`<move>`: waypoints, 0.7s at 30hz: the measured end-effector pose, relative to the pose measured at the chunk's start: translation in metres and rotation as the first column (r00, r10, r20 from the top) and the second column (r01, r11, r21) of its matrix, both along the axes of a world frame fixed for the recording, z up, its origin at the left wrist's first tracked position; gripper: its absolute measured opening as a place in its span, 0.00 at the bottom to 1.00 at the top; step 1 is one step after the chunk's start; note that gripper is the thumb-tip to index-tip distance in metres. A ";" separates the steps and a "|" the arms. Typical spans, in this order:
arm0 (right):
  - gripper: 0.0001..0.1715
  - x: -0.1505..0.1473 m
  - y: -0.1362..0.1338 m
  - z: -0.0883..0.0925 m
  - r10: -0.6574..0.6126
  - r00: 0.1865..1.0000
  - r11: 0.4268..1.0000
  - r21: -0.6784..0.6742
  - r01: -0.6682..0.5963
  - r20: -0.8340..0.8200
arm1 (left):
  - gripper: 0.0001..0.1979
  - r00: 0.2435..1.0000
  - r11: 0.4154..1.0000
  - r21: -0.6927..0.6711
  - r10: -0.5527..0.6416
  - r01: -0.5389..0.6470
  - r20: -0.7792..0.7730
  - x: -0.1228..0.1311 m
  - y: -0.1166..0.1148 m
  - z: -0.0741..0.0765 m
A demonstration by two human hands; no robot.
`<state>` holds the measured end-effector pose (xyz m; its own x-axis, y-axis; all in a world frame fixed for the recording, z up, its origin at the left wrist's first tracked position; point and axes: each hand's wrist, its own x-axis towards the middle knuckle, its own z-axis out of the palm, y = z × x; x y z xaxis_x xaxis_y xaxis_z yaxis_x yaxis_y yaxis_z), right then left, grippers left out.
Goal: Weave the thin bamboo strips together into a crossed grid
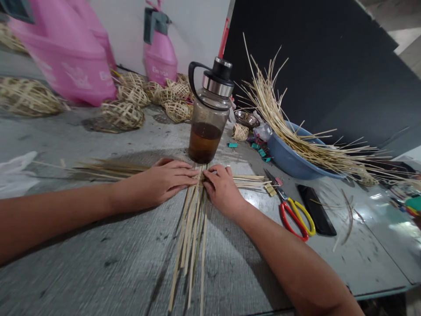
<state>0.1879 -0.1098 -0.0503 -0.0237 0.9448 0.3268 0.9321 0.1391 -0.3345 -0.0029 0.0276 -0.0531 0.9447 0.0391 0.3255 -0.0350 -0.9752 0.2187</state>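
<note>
Several thin bamboo strips (191,237) run down the grey table towards me, crossing sideways strips (251,179) beneath my hands. My left hand (166,180) lies flat on the crossing, fingers stretched out to the right over the strips. From the right, my right hand (222,188) meets it with thumb and fingers bent together on the strips at the crossing. The woven part is mostly covered by both hands. Just behind them stands a clear bottle (207,127) with a black lid, partly filled with brown liquid.
Right of my hands lie red-and-yellow-handled scissors (296,215), a black phone (315,210) and a yellow clip (270,189). A blue basin (289,162) holds a strip bundle (296,142). Woven balls (123,115), pink sprayers (160,59) and teal clips (259,150) stand further back.
</note>
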 end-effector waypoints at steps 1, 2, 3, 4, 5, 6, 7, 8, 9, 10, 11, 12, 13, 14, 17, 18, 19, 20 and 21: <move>0.14 0.000 0.000 0.001 0.005 1.000 1.000 -0.005 -0.005 0.003 | 0.18 1.000 1.000 0.000 -0.002 0.002 0.004 0.000 0.000 0.000; 0.14 0.000 0.000 0.002 0.007 1.000 1.000 -0.006 -0.007 0.001 | 0.18 1.000 1.000 0.003 -0.007 0.007 0.013 0.000 0.000 0.000; 0.14 0.000 0.000 0.002 0.008 1.000 1.000 -0.005 -0.008 -0.003 | 0.18 1.000 1.000 0.005 -0.015 0.015 0.021 0.000 0.000 0.000; 0.13 0.001 0.000 0.002 0.008 1.000 1.000 -0.001 -0.008 -0.007 | 0.18 0.999 1.000 0.006 -0.022 0.022 0.029 0.000 0.000 0.000; 0.13 0.001 0.000 0.002 0.006 1.000 1.000 0.002 -0.006 -0.009 | 0.18 0.999 1.000 0.005 -0.027 0.027 0.036 0.001 0.000 0.000; 0.13 0.001 0.000 0.002 0.003 1.000 1.000 0.004 -0.003 -0.009 | 0.18 0.999 1.000 -0.002 -0.030 0.030 0.037 0.001 0.000 0.000; 0.13 0.001 0.000 0.002 -0.001 1.000 1.000 0.007 0.001 -0.006 | 0.18 0.999 0.999 -0.013 -0.030 0.031 0.035 0.001 0.001 0.000; 0.13 0.001 0.000 0.002 -0.005 1.000 1.000 0.010 0.006 -0.002 | 0.18 0.999 0.999 -0.032 -0.030 0.031 0.029 0.001 0.002 0.001; 0.12 0.001 0.000 0.002 -0.011 1.000 1.000 0.015 0.011 0.003 | 0.18 1.000 0.998 -0.062 -0.025 0.026 0.017 0.001 0.003 0.001; 0.12 0.000 -0.001 0.002 -0.015 1.000 1.000 0.022 0.015 0.008 | 0.18 1.000 0.994 -0.104 -0.011 0.012 0.005 0.001 0.005 0.002; 0.13 0.000 -0.001 0.001 -0.016 1.000 1.000 0.027 0.016 0.012 | 0.18 1.000 0.988 -0.155 0.012 -0.014 -0.010 0.001 0.007 0.002; 0.14 0.000 -0.001 0.001 -0.017 1.000 0.999 0.030 0.017 0.016 | 0.18 0.999 0.977 -0.206 0.040 -0.044 -0.024 0.001 0.010 0.003; 0.15 0.000 -0.001 0.001 -0.019 1.000 0.999 0.029 0.019 0.019 | 0.18 0.997 0.965 -0.253 0.068 -0.075 -0.037 0.001 0.012 0.003; 0.17 -0.001 -0.001 0.000 -0.023 1.000 0.999 0.025 0.022 0.021 | 0.19 0.995 0.952 -0.288 0.090 -0.100 -0.049 0.001 0.015 0.003; 0.23 -0.001 -0.001 -0.001 -0.025 0.999 1.000 0.008 0.025 0.036 | 0.19 0.991 0.940 -0.319 0.102 -0.123 -0.082 0.001 0.020 0.002; 0.23 -0.001 -0.001 -0.001 -0.023 0.999 1.000 0.006 0.023 0.042 | 0.19 0.991 0.940 -0.317 0.099 -0.123 -0.089 0.001 0.021 0.001; 0.23 -0.001 -0.001 -0.001 -0.019 0.999 1.000 0.004 0.018 0.048 | 0.20 0.991 0.942 -0.313 0.098 -0.122 -0.091 0.001 0.022 0.001; 0.22 -0.001 -0.001 -0.001 -0.013 0.999 1.000 0.003 0.013 0.052 | 0.20 0.991 0.944 -0.308 0.098 -0.122 -0.091 0.001 0.022 0.001; 0.21 -0.001 -0.002 -0.001 -0.009 0.998 1.000 0.003 0.009 0.055 | 0.20 0.991 0.946 -0.301 0.099 -0.121 -0.087 0.001 0.022 0.000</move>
